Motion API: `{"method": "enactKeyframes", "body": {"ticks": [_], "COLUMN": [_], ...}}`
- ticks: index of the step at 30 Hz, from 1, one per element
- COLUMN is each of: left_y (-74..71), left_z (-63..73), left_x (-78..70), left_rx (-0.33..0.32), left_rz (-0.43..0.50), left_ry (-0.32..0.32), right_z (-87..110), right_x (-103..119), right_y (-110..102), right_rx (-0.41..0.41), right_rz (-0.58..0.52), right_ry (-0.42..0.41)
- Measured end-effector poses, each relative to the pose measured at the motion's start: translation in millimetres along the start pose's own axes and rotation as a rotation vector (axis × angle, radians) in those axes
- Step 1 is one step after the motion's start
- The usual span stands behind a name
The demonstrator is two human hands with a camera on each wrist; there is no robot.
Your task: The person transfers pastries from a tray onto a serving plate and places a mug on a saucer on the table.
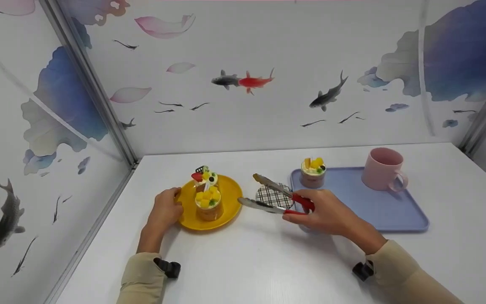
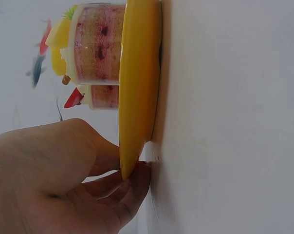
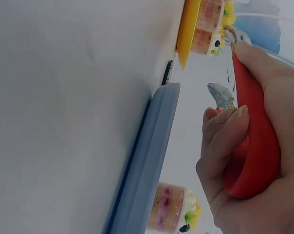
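My left hand [image 1: 168, 211] pinches the left rim of a yellow plate [image 1: 231, 185], thumb on top and fingers under the edge, as the left wrist view shows. On the plate stand two small dessert cups: a front one [image 1: 209, 206] topped with yellow fruit cubes, and a rear one [image 1: 203, 179] with a red strawberry piece. In my right hand [image 1: 331, 213] are metal tongs [image 1: 270, 207] with red handles [image 3: 256, 136]. Their arms are spread, tips pointing left toward the plate with nothing between them. Beneath the tongs lies a round checked coaster [image 1: 274, 196].
A blue-lavender tray [image 1: 378, 211] lies on the right of the white table [image 1: 243, 266]. It carries a third dessert cup [image 1: 312, 174] at its back left corner and a pink mug [image 1: 381, 169] at the back right. Printed wall panels [image 1: 243, 122] stand behind and at the left.
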State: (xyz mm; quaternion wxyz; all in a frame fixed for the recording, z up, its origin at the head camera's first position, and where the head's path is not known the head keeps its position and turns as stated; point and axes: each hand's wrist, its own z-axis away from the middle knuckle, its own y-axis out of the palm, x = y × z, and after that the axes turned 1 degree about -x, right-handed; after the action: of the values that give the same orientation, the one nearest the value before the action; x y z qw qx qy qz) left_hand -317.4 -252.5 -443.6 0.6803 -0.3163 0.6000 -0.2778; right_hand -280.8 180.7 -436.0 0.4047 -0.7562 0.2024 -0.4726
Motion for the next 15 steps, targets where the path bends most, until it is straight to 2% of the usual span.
{"method": "enactKeyframes", "body": {"ticks": [5,15], "left_y": [-0.3,-0.5], "left_z": [0.7,-0.3], "left_x": [1.7,-0.1], "left_rx": [0.0,0.01], "left_rz": [0.013,0.019], "left_ry": [-0.008,-0.018], "right_z": [4.2,11.0], "right_x": [-5.2,-15.6], "right_y": [-4.6,-15.6], "right_rx": [-0.037,-0.078], "right_rz": [-0.008,0.049], "right_ry": [0.047,0.091]}}
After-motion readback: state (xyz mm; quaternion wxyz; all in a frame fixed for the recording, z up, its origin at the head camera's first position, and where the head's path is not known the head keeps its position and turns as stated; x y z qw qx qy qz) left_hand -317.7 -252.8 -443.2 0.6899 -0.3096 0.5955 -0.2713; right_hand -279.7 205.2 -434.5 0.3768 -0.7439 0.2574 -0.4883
